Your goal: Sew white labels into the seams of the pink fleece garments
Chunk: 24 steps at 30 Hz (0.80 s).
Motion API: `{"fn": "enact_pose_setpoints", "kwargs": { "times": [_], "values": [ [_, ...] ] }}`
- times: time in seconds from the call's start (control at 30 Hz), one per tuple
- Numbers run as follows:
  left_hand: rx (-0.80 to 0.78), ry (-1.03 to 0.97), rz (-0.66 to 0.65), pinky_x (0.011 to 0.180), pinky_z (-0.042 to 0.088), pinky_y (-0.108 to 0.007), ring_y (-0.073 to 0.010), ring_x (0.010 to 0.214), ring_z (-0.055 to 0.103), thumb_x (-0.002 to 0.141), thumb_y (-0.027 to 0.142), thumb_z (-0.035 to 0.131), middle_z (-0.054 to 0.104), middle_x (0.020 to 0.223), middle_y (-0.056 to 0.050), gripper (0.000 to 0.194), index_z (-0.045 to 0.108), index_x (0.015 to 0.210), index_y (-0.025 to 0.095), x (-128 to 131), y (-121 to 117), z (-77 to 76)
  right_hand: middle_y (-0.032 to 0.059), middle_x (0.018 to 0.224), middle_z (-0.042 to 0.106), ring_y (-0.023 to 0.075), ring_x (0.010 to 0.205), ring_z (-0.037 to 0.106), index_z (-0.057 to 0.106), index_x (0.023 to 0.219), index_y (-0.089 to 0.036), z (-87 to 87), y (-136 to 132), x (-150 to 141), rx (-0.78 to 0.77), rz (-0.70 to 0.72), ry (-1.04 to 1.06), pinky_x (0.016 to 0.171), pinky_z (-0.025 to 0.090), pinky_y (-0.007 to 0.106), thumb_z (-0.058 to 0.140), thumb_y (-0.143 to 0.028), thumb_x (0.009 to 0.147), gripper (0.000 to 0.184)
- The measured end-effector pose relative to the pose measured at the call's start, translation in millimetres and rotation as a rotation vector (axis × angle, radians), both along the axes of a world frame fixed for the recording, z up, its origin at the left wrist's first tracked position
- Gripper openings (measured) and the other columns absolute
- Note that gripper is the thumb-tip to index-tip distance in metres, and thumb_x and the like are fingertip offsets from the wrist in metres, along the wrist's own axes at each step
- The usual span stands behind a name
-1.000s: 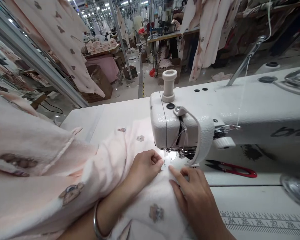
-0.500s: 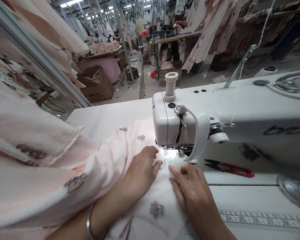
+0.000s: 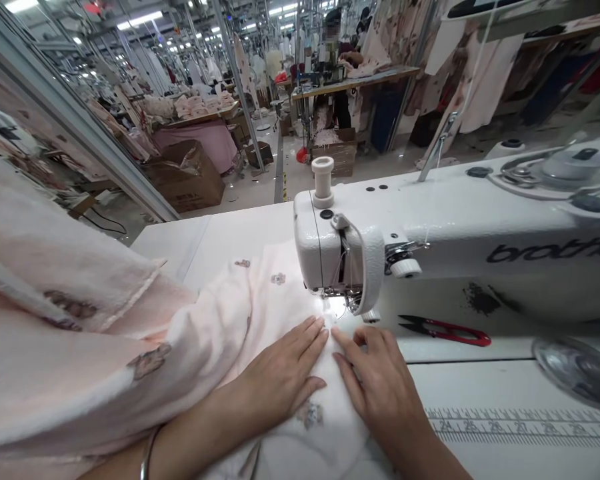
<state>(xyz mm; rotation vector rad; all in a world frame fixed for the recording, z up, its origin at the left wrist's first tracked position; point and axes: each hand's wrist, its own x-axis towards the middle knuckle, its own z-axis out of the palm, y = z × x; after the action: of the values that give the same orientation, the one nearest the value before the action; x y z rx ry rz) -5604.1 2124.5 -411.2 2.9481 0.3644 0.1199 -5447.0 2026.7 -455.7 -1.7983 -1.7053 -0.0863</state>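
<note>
Pale pink plush fabric with small printed animal figures spreads over the machine bed, its edge running under the head of a white sewing machine. My left hand lies flat on the fabric, fingers stretched toward the lit needle area, thumb apart. Close beside it, my right hand rests on the fabric's right edge, index finger reaching forward and the other fingers bent. A small white label-like piece lies just ahead of the fingertips, partly hidden. The presser foot stands just beyond.
Red-handled thread snips lie on the bed right of the needle. A printed ruler scale runs along the table's front. Draped fabric hangs at left. Farther off are a cardboard box and a person at another table.
My left hand has drawn back from beside the needle and flattened, its fingers straightening. My right hand stays near the fabric edge. The view has shifted slightly, showing more of the machine's arm.
</note>
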Motion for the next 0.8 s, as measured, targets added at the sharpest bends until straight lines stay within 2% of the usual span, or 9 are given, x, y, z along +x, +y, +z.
{"fn": "enact_pose_setpoints", "kwargs": {
  "times": [0.17,0.3,0.4,0.5,0.63,0.8],
  "values": [
    [0.023,-0.01,-0.003,0.105,0.041,-0.042,-0.0278,0.131,0.035,0.091,0.032,0.044,0.039,0.139,-0.02,0.052,0.035,0.135,0.006,-1.6,-0.5,-5.8,0.0092,0.091,0.048,0.0218,0.087,0.047,0.057,0.114,-0.015,4.4,-2.2,9.1,0.0,0.008,0.101,0.074,0.048,0.039,0.048,-0.023,0.088,0.029],
    [-0.007,-0.056,0.003,0.106,0.04,-0.043,-0.0276,0.131,0.035,0.09,0.031,0.046,0.04,0.139,-0.019,0.05,0.038,0.134,0.008,-2.1,0.0,-9.1,0.008,0.099,0.051,0.0183,0.095,0.052,0.045,0.127,-0.021,12.0,-3.5,27.6,-0.117,0.104,0.24,0.076,0.051,0.032,0.041,-0.017,0.09,0.038],
    [0.005,-0.047,-0.006,0.106,0.039,-0.043,-0.0283,0.131,0.034,0.09,0.032,0.046,0.04,0.139,-0.02,0.053,0.035,0.135,0.007,-1.8,0.6,-10.0,0.0095,0.1,0.05,0.0199,0.095,0.052,0.043,0.131,-0.021,11.6,-2.4,30.8,-0.153,0.145,0.073,0.072,0.053,0.033,0.034,-0.002,0.082,0.053],
    [0.011,-0.024,-0.005,0.105,0.04,-0.043,-0.0285,0.131,0.035,0.09,0.032,0.045,0.041,0.138,-0.02,0.055,0.032,0.137,0.006,-1.1,1.2,-9.4,0.0108,0.094,0.051,0.0214,0.086,0.051,0.05,0.126,-0.016,6.8,0.0,23.4,-0.129,0.102,-0.121,0.062,0.053,0.032,0.031,0.007,0.072,0.062],
    [0.022,-0.005,-0.023,0.104,0.042,-0.042,-0.0283,0.13,0.037,0.091,0.033,0.044,0.044,0.136,-0.019,0.053,0.034,0.135,0.005,-0.1,4.5,-6.8,0.0117,0.087,0.055,0.0216,0.078,0.05,0.058,0.118,-0.011,4.4,4.6,15.2,-0.042,0.069,-0.246,0.059,0.054,0.032,0.033,0.009,0.067,0.06],
    [-0.01,-0.02,-0.029,0.105,0.041,-0.043,-0.0275,0.129,0.038,0.092,0.033,0.043,0.043,0.136,-0.019,0.05,0.034,0.135,0.009,1.4,16.0,-3.1,0.0117,0.083,0.059,0.0208,0.072,0.053,0.065,0.109,-0.013,7.1,13.8,14.8,0.005,0.013,-0.319,0.059,0.054,0.032,0.034,0.008,0.066,0.056]
  ]
}}
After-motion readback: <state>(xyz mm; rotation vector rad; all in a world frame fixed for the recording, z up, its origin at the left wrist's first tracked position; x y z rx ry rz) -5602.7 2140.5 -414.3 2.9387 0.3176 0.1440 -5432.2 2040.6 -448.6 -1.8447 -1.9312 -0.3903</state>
